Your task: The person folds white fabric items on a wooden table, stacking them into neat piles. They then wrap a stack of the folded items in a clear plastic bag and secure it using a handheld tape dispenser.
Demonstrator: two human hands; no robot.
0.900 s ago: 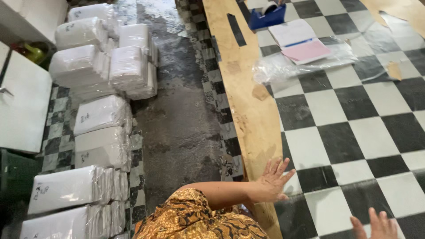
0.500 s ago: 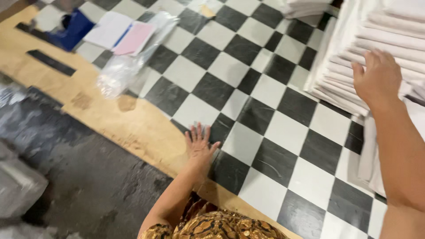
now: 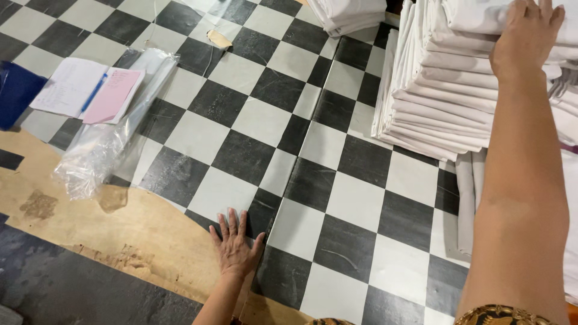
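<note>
My left hand [image 3: 235, 244] lies flat, fingers spread, on the black and white checkered floor covering [image 3: 241, 156] near its lower edge, holding nothing. My right hand [image 3: 525, 36] reaches far up to the right and rests on top of a tall stack of folded white cloth [image 3: 439, 90]. Its fingers curl over the top pieces; whether they grip a piece is unclear. My right forearm runs down the right side of the view.
A pile of clear plastic bags [image 3: 105, 144] lies at left, with a white sheet and a pink sheet of paper [image 3: 111, 96] beside a blue object [image 3: 15, 93]. Another folded white stack [image 3: 349, 13] sits at the top. Bare plywood [image 3: 90, 222] and dark floor lie below left.
The view has swung right from the wrapped white bundles to the checkered covering. My right hand has risen from low on the floor onto the folded cloth stack. My left hand stays planted.
</note>
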